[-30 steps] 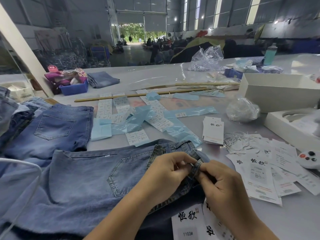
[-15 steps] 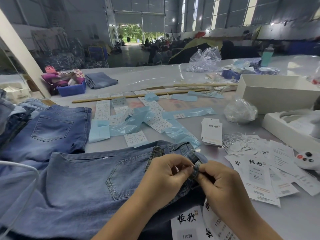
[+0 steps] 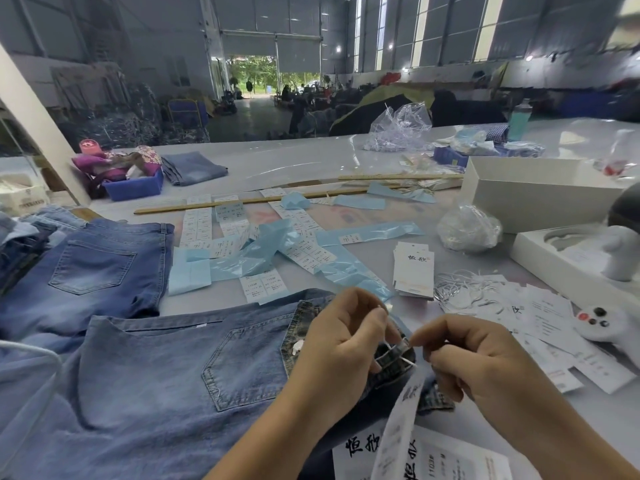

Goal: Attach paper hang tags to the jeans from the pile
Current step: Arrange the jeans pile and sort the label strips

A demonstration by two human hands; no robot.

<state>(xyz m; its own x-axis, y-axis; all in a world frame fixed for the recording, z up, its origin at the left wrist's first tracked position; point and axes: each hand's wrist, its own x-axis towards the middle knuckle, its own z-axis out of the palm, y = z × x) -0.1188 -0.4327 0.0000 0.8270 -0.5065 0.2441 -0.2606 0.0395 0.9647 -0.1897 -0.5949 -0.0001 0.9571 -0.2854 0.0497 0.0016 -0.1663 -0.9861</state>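
Observation:
Light blue jeans (image 3: 166, 368) lie back side up in front of me, waistband to the right. My left hand (image 3: 346, 344) pinches the end of a thin white string above a belt loop (image 3: 393, 355). My right hand (image 3: 474, 358) pinches the string's other end beside the loop. A white paper hang tag (image 3: 398, 420) with black characters hangs from the string and stands tilted over more tags (image 3: 446, 459) at the bottom edge. A second, darker pair of jeans (image 3: 86, 271) lies to the left.
A stack of hang tags (image 3: 414, 268) and a tangle of white strings (image 3: 460, 292) lie right of centre, with loose tags (image 3: 550, 327) beyond. Blue film strips and sticker sheets (image 3: 259, 251) cover the middle. White boxes (image 3: 533, 195) and a white controller (image 3: 609, 327) sit right.
My hands have drawn apart from the belt loop. The white string now shows between them, and a hang tag has lifted up off the table under my right hand.

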